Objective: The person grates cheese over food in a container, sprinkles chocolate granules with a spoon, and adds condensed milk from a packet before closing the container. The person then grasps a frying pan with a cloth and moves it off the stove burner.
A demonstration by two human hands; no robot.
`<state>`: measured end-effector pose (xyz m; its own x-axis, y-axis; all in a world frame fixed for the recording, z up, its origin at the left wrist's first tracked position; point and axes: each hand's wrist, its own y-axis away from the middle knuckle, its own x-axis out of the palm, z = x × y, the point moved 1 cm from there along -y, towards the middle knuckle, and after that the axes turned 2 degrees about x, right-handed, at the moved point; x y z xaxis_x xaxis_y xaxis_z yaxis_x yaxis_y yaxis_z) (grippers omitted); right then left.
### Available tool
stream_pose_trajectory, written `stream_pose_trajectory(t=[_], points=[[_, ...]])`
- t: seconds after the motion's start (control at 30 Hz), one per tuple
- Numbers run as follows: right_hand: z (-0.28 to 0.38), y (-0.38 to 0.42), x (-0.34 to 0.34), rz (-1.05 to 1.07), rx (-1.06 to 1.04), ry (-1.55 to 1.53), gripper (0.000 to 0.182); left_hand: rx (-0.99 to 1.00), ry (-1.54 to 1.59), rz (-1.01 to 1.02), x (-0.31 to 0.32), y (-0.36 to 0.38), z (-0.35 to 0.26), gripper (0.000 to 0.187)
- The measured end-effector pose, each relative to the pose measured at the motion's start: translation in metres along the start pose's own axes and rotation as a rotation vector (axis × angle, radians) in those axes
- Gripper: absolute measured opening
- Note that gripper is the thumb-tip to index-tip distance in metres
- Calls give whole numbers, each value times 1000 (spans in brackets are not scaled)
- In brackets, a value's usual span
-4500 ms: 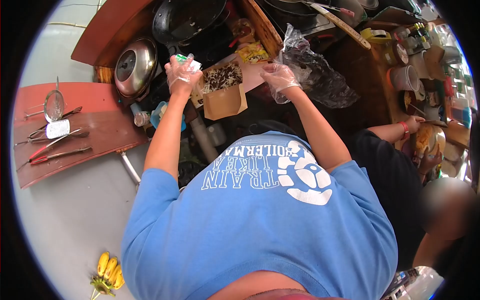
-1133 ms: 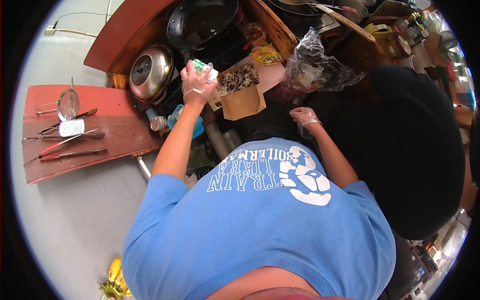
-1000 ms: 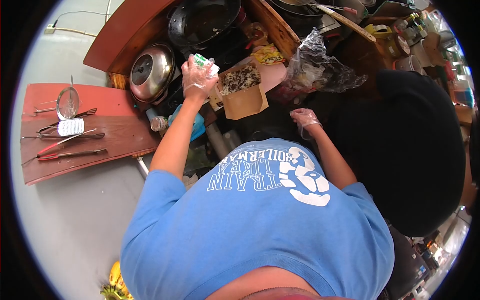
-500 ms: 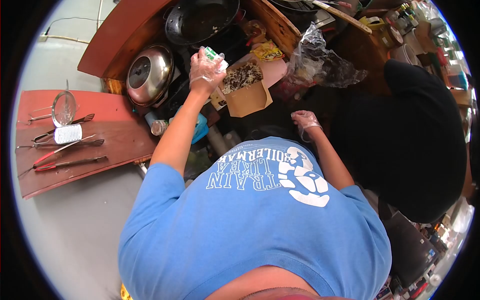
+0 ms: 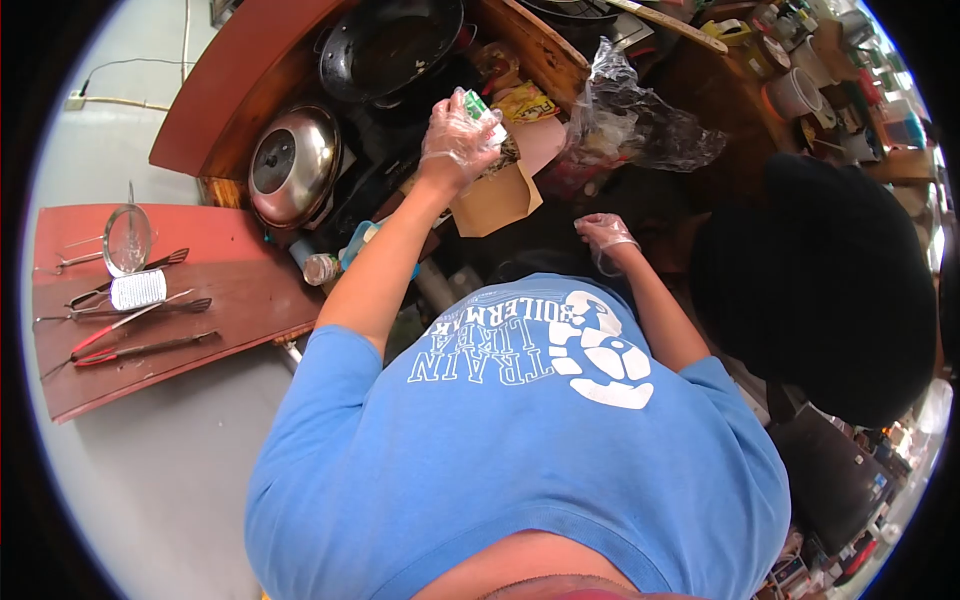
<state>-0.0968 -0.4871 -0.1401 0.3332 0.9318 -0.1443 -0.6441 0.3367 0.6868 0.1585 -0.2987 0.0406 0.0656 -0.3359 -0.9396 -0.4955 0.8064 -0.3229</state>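
My left hand (image 5: 458, 145), in a clear plastic glove, is closed around a small green-and-white packet (image 5: 474, 103). It is over the far left part of an open brown cardboard food box (image 5: 497, 203) and hides most of the box's dark, shredded-topped contents. Whether anything is falling from the packet cannot be made out. My right hand (image 5: 605, 233), also gloved, hangs to the right of the box and apart from it. Its fingers are curled in, and nothing shows in them.
A black wok (image 5: 390, 50) and a domed metal lid (image 5: 295, 165) stand beyond and to the left. Tongs (image 5: 130, 345) and a grater (image 5: 138, 291) lie on the red-brown board (image 5: 240, 330). Crumpled clear plastic (image 5: 640, 120) lies right of the box. A person in black (image 5: 820, 290) is close on my right.
My left hand has moved right with the packet, from the box's left edge to over its contents. My right hand has shifted slightly left and stays curled.
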Motion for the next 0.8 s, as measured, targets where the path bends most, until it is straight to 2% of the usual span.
stream_pose_trajectory(t=[0.03,0.27,0.37,0.5,0.6,0.73,0.8], points=[[-1,-2,-1,0,-16,-8,36,8,4,-3,2,-6,-1,49],[-16,-1,-6,-45,-32,-21,36,38,-103,-43,2,-34,-5,51],[-20,5,-5,-70,12,34,28,-30,-125,-77,-1,-37,3,49],[-16,15,-10,-60,42,-4,30,79,-130,-55,-13,-19,16,50],[-17,10,-15,-67,29,-28,31,24,-179,-14,-17,6,37,50],[-14,2,-16,-51,48,-4,31,-58,-179,-69,-29,18,38,47],[-3,4,-14,-27,43,42,31,-7,-153,-106,-28,16,32,49]])
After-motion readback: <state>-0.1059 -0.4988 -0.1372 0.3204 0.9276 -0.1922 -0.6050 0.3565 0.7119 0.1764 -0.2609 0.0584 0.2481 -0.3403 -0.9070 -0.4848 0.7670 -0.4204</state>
